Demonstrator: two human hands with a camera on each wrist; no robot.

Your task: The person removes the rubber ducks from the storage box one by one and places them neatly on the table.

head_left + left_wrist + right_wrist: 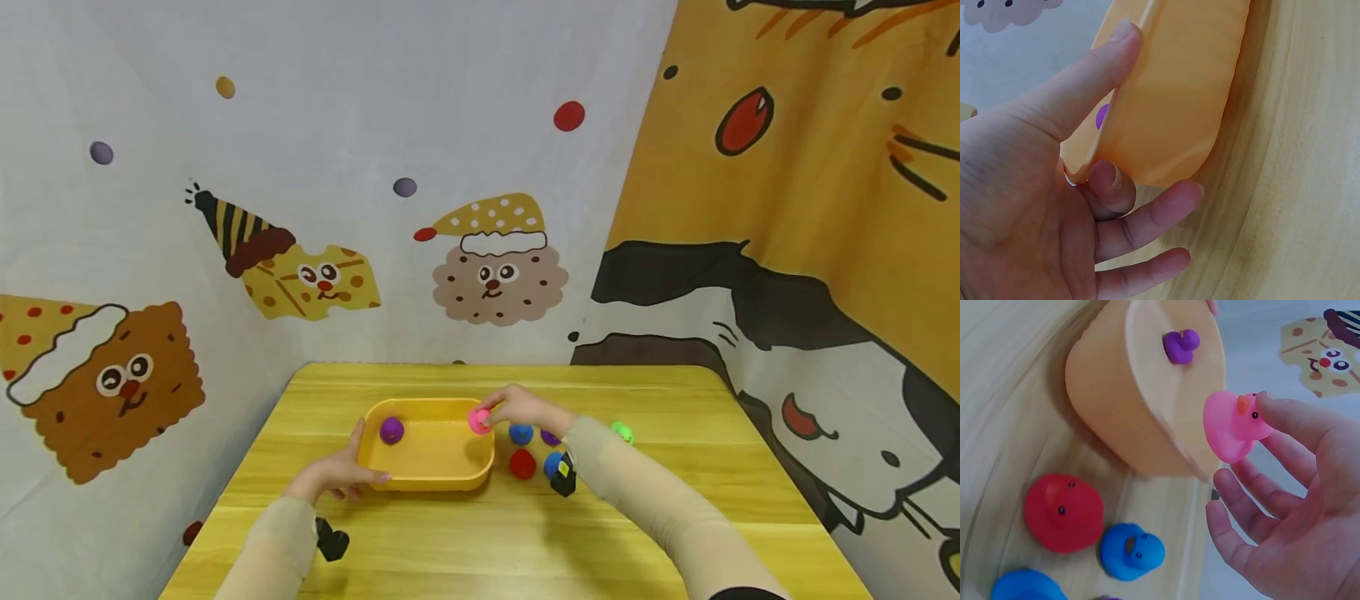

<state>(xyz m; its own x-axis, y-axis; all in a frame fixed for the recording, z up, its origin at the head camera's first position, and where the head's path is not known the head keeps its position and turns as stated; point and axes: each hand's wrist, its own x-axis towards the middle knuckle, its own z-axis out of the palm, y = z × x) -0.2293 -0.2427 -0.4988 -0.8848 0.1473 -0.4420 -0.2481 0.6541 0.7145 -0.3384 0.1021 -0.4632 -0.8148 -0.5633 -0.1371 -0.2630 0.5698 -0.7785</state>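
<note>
My right hand (517, 406) pinches a pink rubber duck (1235, 425) between thumb and fingers, over the right side of a yellow plastic basin (420, 485). Inside the basin, toward its left end, sits a purple rubber duck (392, 430). My left hand (337, 471) holds the basin's near left corner. In the left wrist view its thumb (1097, 69) lies on the rim while the other visible fingers curl near the outer wall. Right of the basin are a red duck (1063, 512), a blue duck (1132, 551) and a second blue duck (1027, 586).
Another purple duck (550, 437) is partly hidden by the right sleeve. Farther right lies a green duck (622, 432), also partly covered. Everything stands on a wood-grain table (450, 550), with a cartoon-printed cloth (300, 167) hanging behind and beside it.
</note>
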